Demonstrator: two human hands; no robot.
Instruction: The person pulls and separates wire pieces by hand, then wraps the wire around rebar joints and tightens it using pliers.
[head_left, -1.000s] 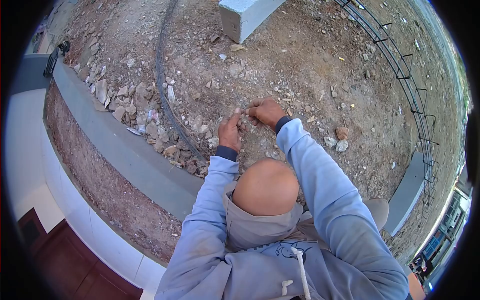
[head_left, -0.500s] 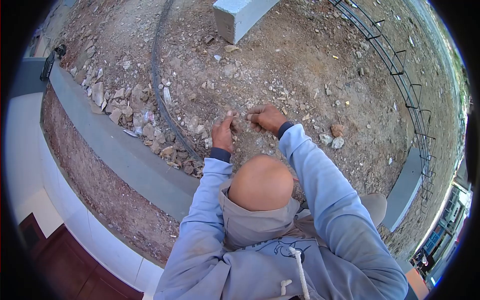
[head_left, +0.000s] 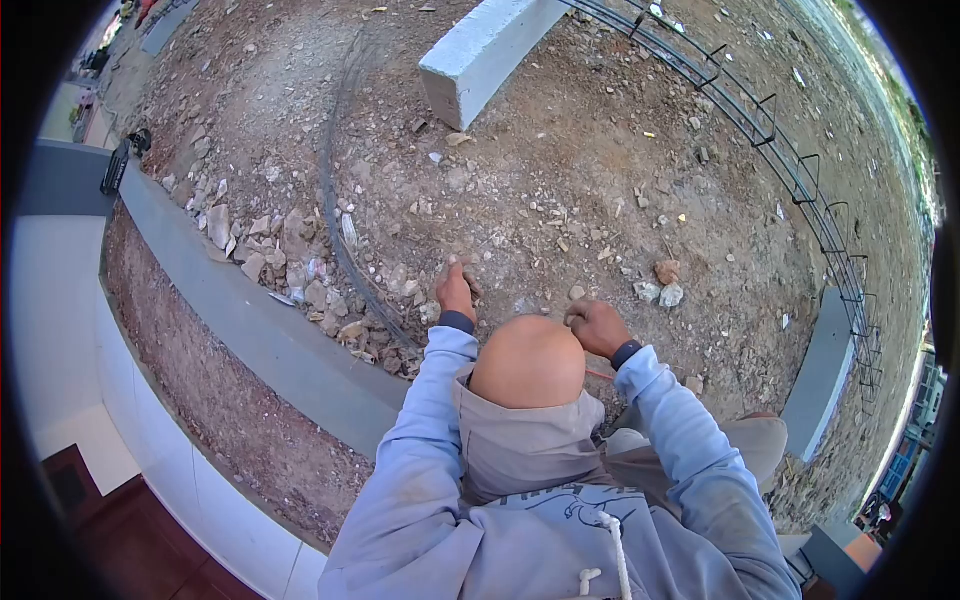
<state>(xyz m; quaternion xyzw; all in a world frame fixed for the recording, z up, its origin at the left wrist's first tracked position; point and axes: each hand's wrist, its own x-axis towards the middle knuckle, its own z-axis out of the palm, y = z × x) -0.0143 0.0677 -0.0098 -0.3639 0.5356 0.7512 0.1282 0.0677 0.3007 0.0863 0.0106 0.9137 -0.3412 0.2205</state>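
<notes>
My left hand point(head_left: 456, 292) is just beyond my bare raised knee point(head_left: 529, 362), over the stony soil point(head_left: 520, 240). Its fingers are curled in with the thumb uppermost, and anything in them is too small to make out. Close to the right side of the knee, my right hand point(head_left: 598, 328) is closed, knuckles up and fingertips turned inward. What it may hold is hidden. A thin orange-red strip point(head_left: 600, 375) shows below the right wrist, partly covered by my leg and sleeve; I cannot tell its kind.
A grey concrete beam point(head_left: 490, 60) lies ahead, and another grey block point(head_left: 822, 375) is at right. A rebar cage point(head_left: 770, 140) curves along the right. Broken stones point(head_left: 300, 265) line a dark cable-like strand point(head_left: 335, 215) beside the low concrete ledge point(head_left: 250, 320) at left.
My hands, close together half a second ago, are now apart. The right hand has drawn back toward the knee and to the right. The view has also shifted.
</notes>
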